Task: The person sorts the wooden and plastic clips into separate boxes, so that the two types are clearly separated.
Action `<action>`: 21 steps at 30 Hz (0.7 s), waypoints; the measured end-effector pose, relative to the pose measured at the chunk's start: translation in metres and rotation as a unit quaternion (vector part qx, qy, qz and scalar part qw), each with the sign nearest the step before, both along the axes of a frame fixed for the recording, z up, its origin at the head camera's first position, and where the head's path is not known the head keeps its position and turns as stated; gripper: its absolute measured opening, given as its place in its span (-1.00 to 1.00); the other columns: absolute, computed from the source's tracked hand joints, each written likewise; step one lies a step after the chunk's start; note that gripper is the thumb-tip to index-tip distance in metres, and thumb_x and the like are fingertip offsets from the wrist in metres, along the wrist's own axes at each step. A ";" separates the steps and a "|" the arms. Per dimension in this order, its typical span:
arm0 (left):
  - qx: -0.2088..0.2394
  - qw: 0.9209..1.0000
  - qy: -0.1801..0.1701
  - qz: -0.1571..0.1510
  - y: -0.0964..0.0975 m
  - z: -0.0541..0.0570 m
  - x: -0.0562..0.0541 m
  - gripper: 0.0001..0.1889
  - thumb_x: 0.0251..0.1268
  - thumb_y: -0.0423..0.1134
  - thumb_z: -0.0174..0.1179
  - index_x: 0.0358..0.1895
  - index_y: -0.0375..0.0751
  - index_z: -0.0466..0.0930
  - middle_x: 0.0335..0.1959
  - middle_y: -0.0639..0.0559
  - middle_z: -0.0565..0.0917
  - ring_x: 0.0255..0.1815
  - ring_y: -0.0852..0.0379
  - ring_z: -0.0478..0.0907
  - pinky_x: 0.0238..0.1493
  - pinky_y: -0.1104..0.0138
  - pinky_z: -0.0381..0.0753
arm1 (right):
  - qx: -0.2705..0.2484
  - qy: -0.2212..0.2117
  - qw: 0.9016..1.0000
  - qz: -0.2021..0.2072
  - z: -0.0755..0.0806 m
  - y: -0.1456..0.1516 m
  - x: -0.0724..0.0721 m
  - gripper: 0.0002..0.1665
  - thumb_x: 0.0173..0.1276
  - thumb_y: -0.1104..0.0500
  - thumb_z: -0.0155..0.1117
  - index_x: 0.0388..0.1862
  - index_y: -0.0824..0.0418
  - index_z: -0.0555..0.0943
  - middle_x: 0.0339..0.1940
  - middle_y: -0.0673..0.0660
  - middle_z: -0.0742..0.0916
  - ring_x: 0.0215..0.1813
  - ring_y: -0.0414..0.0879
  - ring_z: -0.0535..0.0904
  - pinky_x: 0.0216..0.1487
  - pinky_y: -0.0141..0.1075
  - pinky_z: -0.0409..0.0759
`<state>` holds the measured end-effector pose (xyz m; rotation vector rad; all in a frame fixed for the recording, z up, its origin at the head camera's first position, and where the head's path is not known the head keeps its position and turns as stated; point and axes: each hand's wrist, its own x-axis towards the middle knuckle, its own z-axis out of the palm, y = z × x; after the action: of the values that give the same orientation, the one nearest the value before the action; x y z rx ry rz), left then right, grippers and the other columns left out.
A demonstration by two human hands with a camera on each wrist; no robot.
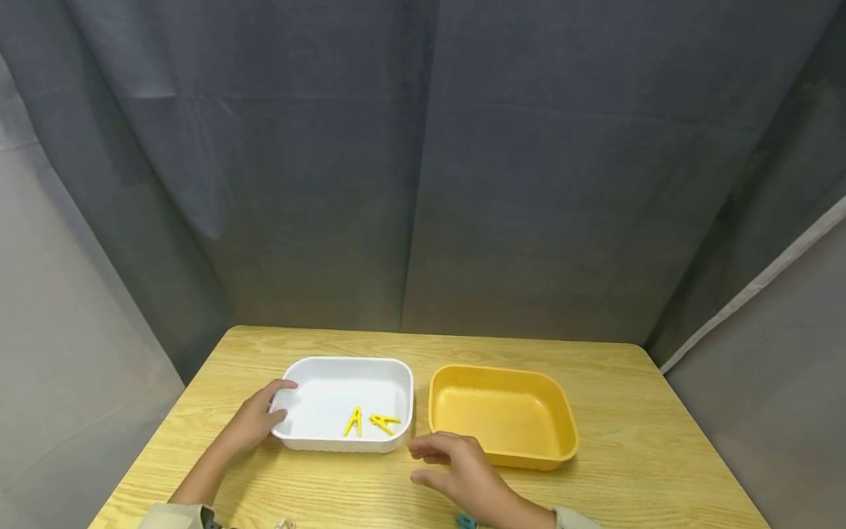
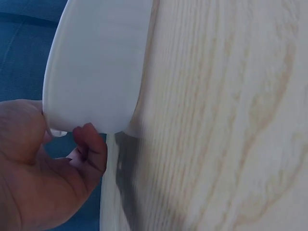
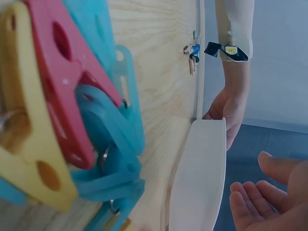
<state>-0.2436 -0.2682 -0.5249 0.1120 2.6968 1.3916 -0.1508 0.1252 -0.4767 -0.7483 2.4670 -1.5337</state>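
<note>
My left hand [image 1: 253,420] grips the left end of a white plastic basin [image 1: 313,404], its thumb and fingers at the rim. The left wrist view shows these fingers curled against the basin's end wall [image 2: 96,72]. Inside the basin lie two yellow clothespins, one upright in the view [image 1: 358,414] and one turned sideways [image 1: 382,420]. My right hand [image 1: 463,470] hovers between the white basin and an orange-yellow basin [image 1: 502,422], overlapping the latter's near left corner. Its thumb and fingers are apart, with nothing between them, as the right wrist view also shows.
Red [image 3: 62,82], blue [image 3: 103,130] and yellow [image 3: 33,115] clothespins pile up close to the right wrist camera. A teal one [image 1: 465,521] peeks out under the right forearm. Another small cluster [image 3: 193,50] lies near the table edge by the left arm. Grey curtains [image 1: 423,184] surround the wooden table [image 1: 648,441].
</note>
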 end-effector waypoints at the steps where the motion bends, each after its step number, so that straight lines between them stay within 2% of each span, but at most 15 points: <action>1: 0.003 1.000 -0.002 0.000 0.000 -0.001 0.000 -0.52 0.44 -0.53 0.06 0.39 -0.22 0.39 0.34 -0.48 0.41 -0.40 0.01 0.60 -0.50 0.19 0.62 | 0.000 -0.003 1.000 -0.001 -0.001 0.001 0.001 -0.58 0.31 0.16 0.49 0.13 0.21 0.70 0.08 0.06 0.77 0.10 -0.08 0.72 0.12 -0.31 0.65; 8: 0.035 0.999 -0.036 -0.009 -0.003 -0.006 -0.003 -0.52 0.46 -0.49 0.02 0.39 -0.13 0.35 0.48 -0.45 0.22 -0.34 -0.02 0.60 -0.46 0.22 0.59 | -0.007 -0.005 1.000 0.000 -0.003 0.011 0.010 -0.59 0.34 0.12 0.47 0.14 0.19 0.70 0.08 0.03 0.77 0.11 -0.10 0.71 0.14 -0.30 0.64; 12: 0.042 0.998 -0.038 -0.025 -0.006 -0.008 -0.004 -0.51 0.45 -0.47 0.04 0.39 -0.14 0.32 0.55 -0.48 0.11 -0.04 -0.16 0.60 -0.31 0.22 0.63 | 0.001 -0.012 1.000 0.006 -0.002 0.019 0.013 -0.59 0.38 0.07 0.44 0.15 0.19 0.69 0.08 0.05 0.78 0.11 -0.09 0.71 0.14 -0.32 0.64; 15: 0.034 0.998 -0.036 -0.035 -0.005 -0.009 -0.005 -0.52 0.44 -0.46 0.07 0.38 -0.13 0.33 0.59 -0.48 0.06 0.27 -0.30 0.43 -0.05 0.17 0.61 | 0.005 -0.022 1.000 0.007 -0.001 0.025 0.016 -0.58 0.39 0.07 0.44 0.17 0.17 0.68 0.07 0.04 0.77 0.11 -0.09 0.71 0.14 -0.30 0.64; 18: 0.026 0.998 -0.038 -0.040 -0.005 -0.008 -0.004 -0.52 0.44 -0.44 0.08 0.37 -0.12 0.33 0.60 -0.48 0.05 0.39 -0.37 0.29 0.08 0.12 0.56 | 0.011 -0.026 1.000 0.000 -0.001 0.031 0.019 -0.58 0.38 0.06 0.44 0.17 0.15 0.68 0.06 0.02 0.77 0.11 -0.10 0.70 0.14 -0.29 0.64; 21: 0.020 0.998 -0.038 -0.042 -0.004 -0.008 -0.004 -0.52 0.44 -0.44 0.09 0.37 -0.12 0.33 0.60 -0.49 0.05 0.39 -0.37 0.28 0.08 0.13 0.55 | 0.014 -0.021 1.000 -0.008 -0.002 0.038 0.022 -0.58 0.37 0.06 0.45 0.16 0.15 0.69 0.06 0.06 0.77 0.10 -0.09 0.71 0.14 -0.28 0.65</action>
<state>-0.2478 -0.2725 -0.5327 0.1697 2.5733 1.3976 -0.1290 0.1629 -0.4786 -0.6861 2.4656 -1.5004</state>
